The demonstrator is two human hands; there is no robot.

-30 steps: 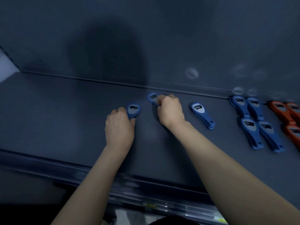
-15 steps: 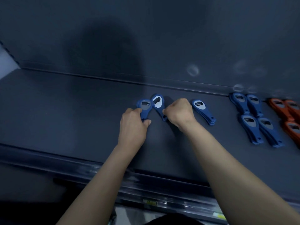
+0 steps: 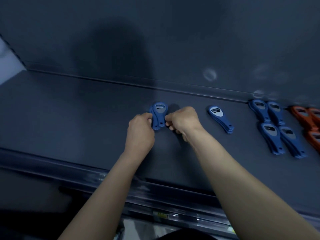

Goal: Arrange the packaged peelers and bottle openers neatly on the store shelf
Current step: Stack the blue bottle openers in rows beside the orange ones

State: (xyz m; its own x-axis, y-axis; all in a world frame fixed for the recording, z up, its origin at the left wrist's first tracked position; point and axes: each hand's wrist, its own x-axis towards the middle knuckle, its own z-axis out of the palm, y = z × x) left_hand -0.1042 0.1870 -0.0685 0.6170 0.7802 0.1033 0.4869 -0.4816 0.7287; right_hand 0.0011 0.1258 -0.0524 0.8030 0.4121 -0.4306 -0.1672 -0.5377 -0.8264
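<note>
A small stack of blue bottle openers [image 3: 159,115] lies on the dark shelf [image 3: 69,118] near its middle, heads pointing to the back wall. My left hand [image 3: 141,134] pinches the stack's left side and my right hand [image 3: 182,121] pinches its right side. To the right another stack of blue openers [image 3: 220,118] lies alone at a slant. Further right, several stacks of blue openers [image 3: 271,129] lie in two rows, and orange openers [image 3: 310,122] reach the frame's right edge.
The shelf's back wall [image 3: 173,40] rises just behind the openers. A raised front rail with a price label strip [image 3: 161,214] runs along the shelf's near edge. A white side panel [image 3: 7,63] stands at the far left.
My two hands have come together, joining the two separate blue openers into one aligned stack held between them. The other stacks have not moved.
</note>
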